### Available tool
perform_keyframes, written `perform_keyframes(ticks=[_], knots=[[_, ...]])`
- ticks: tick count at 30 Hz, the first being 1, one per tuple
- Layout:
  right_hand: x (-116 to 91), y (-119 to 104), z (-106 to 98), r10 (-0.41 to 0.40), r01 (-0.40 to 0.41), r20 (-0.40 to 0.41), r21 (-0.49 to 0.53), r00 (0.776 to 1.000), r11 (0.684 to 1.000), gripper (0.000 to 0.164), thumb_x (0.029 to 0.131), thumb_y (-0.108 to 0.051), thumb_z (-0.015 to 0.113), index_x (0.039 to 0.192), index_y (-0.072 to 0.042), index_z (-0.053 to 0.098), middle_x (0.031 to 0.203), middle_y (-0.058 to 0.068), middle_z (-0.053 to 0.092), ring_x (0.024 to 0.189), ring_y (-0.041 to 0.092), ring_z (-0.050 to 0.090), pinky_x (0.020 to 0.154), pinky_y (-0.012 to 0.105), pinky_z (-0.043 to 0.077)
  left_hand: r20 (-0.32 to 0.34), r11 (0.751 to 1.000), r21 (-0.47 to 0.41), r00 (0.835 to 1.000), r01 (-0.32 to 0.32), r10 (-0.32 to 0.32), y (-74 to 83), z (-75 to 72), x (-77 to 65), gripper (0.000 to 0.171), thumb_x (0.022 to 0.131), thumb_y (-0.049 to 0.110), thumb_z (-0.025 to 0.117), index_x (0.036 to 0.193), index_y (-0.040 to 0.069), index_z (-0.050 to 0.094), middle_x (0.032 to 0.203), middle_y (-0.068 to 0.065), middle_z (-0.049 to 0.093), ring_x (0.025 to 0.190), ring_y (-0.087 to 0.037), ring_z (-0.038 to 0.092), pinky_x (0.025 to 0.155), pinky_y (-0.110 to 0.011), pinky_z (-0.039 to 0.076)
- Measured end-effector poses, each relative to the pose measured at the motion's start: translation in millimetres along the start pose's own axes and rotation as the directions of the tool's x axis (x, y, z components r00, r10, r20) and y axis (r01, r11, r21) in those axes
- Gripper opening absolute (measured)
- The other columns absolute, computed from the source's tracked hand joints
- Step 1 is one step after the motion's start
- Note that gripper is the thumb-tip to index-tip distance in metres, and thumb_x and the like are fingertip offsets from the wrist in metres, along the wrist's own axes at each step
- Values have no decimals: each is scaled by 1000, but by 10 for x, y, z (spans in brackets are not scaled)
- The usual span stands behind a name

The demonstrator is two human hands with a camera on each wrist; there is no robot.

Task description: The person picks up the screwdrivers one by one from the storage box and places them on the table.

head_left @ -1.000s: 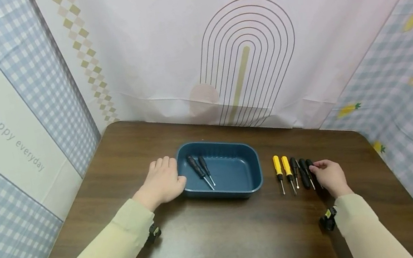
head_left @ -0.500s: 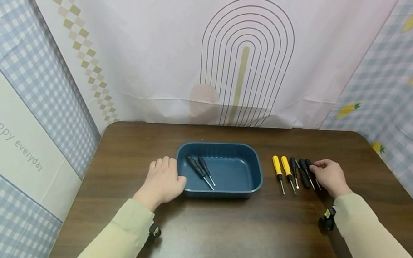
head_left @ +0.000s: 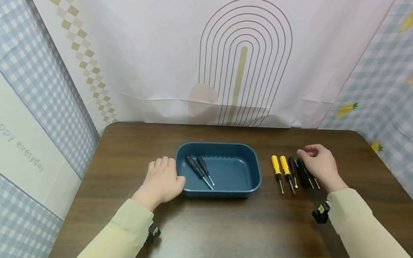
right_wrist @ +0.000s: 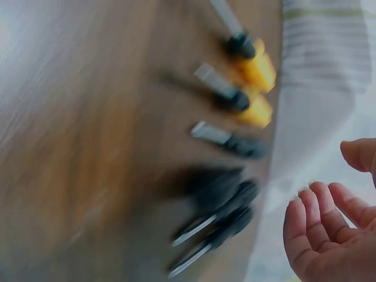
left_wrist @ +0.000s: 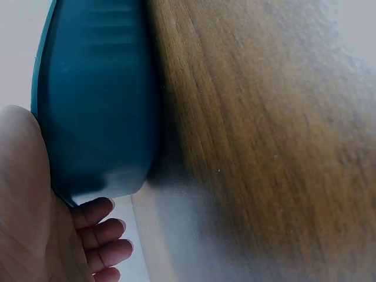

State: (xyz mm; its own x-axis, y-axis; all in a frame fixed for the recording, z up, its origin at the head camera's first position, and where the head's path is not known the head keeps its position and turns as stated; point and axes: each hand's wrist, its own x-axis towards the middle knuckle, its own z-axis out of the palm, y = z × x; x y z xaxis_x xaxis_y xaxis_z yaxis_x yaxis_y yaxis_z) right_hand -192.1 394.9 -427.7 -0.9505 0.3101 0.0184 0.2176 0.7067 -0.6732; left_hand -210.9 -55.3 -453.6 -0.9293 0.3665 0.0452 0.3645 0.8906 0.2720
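Observation:
My left hand (head_left: 161,180) grips the left end of a dark blue rectangular bin (head_left: 249,151). In the left wrist view, the thumb (left_wrist: 20,158) lies along the rim and the fingers (left_wrist: 108,252) bend down at the corner. Inside the bin lie two black-handled screwdrivers (head_left: 195,166), side by side at the left. My right hand (head_left: 322,166) hovers over the right end of a row of screwdrivers, holding nothing, thumb and fingers apart in the right wrist view. Two yellow-handled screwdrivers (head_left: 285,166) and several black-handled ones (head_left: 293,166) form this row.
The brown wooden table (head_left: 226,241) runs up to a patterned white cloth (head_left: 160,54) at the back. Checked blue cloths (head_left: 407,112) hang at both sides. The row of screwdrivers lies right of the bin, a short gap away.
My right hand has let go of the rightmost black screwdriver and moved up and slightly left. That screwdriver lies beside the others. The left hand and bin stay put.

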Motion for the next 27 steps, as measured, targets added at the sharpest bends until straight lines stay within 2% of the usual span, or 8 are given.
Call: perform_keyframes(ticks=[7, 14, 27], knots=[[-34, -377, 108, -95, 95, 8, 32, 995, 995, 56, 94, -46, 56, 128, -2, 55, 110, 18, 60, 96, 31, 58, 80, 43, 47, 7, 1000, -5, 1000, 0, 0, 9, -13, -19, 38, 89, 34, 47, 109, 1, 48, 96, -8, 42, 95, -28, 39, 93, -48, 29], [-52, -652, 282, -158, 156, 31, 63, 987, 986, 55, 91, -48, 59, 125, -5, 57, 105, 14, 61, 89, 26, 59, 74, 37, 47, 5, 1000, -3, 1000, 0, 0, 17, -21, -26, 40, 88, 34, 45, 110, 1, 48, 97, -9, 43, 96, -28, 39, 94, -48, 29], [-126, -1107, 595, -225, 212, 87, 139, 971, 967, 50, 91, -46, 61, 123, -9, 57, 106, 10, 63, 96, 24, 59, 79, 41, 48, -12, 1000, -5, 1000, 2, -3, 25, -13, -32, 39, 89, 32, 48, 111, 0, 49, 98, -10, 44, 95, -28, 40, 93, -48, 30]])
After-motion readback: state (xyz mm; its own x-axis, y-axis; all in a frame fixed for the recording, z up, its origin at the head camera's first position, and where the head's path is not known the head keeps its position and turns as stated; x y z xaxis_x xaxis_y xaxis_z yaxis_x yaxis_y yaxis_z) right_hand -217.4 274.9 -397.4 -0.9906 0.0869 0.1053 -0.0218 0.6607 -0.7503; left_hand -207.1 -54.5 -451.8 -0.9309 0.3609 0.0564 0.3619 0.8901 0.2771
